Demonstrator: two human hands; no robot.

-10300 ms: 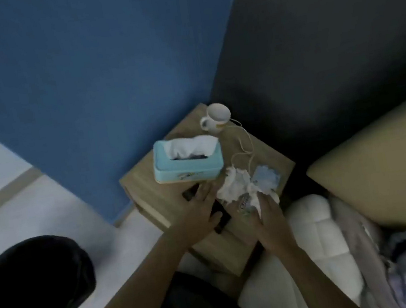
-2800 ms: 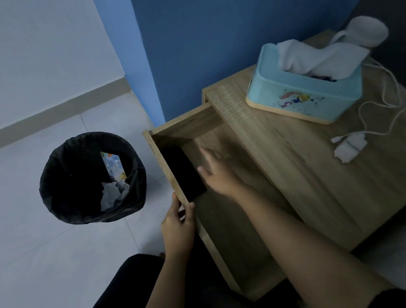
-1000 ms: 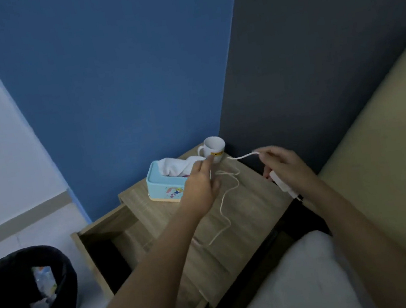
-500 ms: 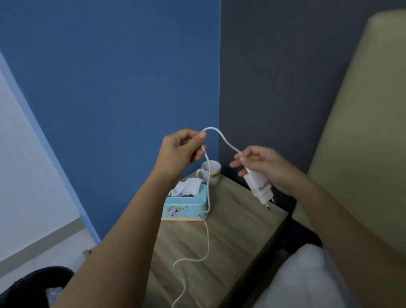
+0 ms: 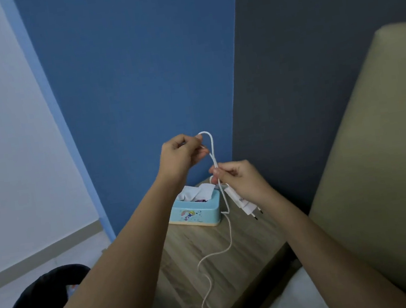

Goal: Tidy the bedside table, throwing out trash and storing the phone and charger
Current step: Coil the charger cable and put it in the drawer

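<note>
Head view: left hand [image 5: 180, 155] pinches a cable [image 5: 228, 230] loop above the right hand [image 5: 238, 178], whose grip clamps cable and charger [image 5: 241, 200]; slack trails down onto the desk [image 5: 250, 248] below.

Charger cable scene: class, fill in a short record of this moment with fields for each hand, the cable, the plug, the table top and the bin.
left hand: raised, pinching a loop of the charger cable
right hand: pinching the cable lower down, charger plug under its palm
charger cable: white, loose end trails down across the bedside table
charger plug: white, prongs pointing down, off the table
table top: blue tissue box at the back
trash bin: black liner, on the floor, lower left
</note>
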